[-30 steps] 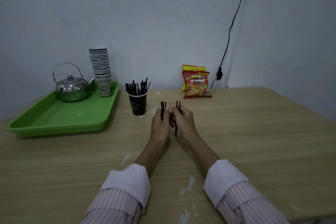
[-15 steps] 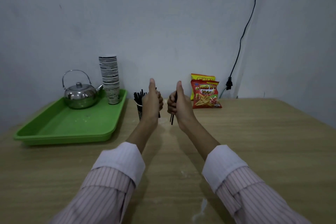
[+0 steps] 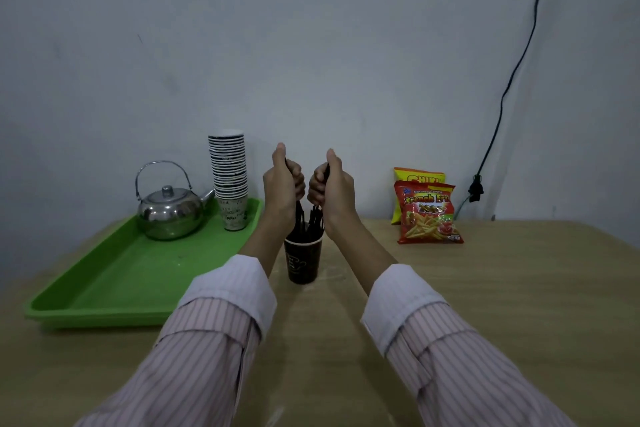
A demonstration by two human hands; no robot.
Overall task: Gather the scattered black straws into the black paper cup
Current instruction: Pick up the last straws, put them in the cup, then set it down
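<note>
The black paper cup (image 3: 303,262) stands upright on the wooden table (image 3: 502,288), mid-frame, with several black straws (image 3: 313,222) sticking out of it. My left hand (image 3: 282,184) and my right hand (image 3: 330,188) hover side by side just above the cup's mouth, thumbs up. Each fist is closed around black straws that point down into the cup. The straws' upper ends are hidden inside the fists.
A green tray (image 3: 114,284) at the left holds a steel kettle (image 3: 169,210) and a tall stack of paper cups (image 3: 229,180). Two snack bags (image 3: 427,211) lean on the wall at the right. A black cable (image 3: 502,104) hangs down the wall.
Both hands rose from the table with straws and moved forward over the cup. The straws' lower ends now reach into the cup. The camera view tilted up.
</note>
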